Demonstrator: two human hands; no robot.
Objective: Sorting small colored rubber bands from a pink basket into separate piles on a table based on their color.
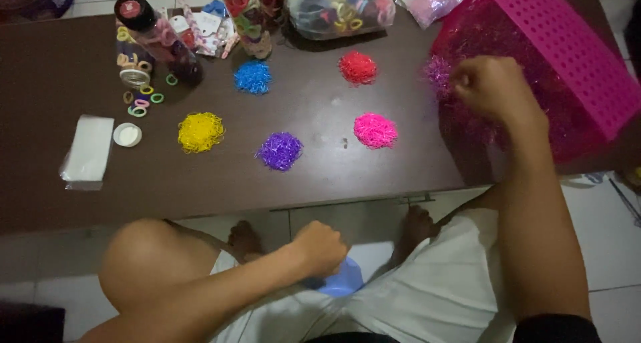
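Note:
My right hand (491, 86) is closed in a fist on a tuft of magenta rubber bands (442, 71) at the edge of a large pile of them lying in a clear bag (481, 126) next to a pink perforated basket (567, 56). Below the table edge, my left hand (320, 247) is closed around a blue stool edge (342, 281) between my knees. On the dark brown table (67, 69) lie separate small piles of bands: yellow (200, 131), purple (280, 150), pink (375, 130), blue (253, 77) and red (358, 67).
At the far edge stand jars of coloured hair ties (157, 39), a second jar (250, 19) and a clear bag of hair ties (337, 8). Loose ring ties (141, 103), a white lid (127, 135) and a stack of clear small bags (88, 149) lie at left.

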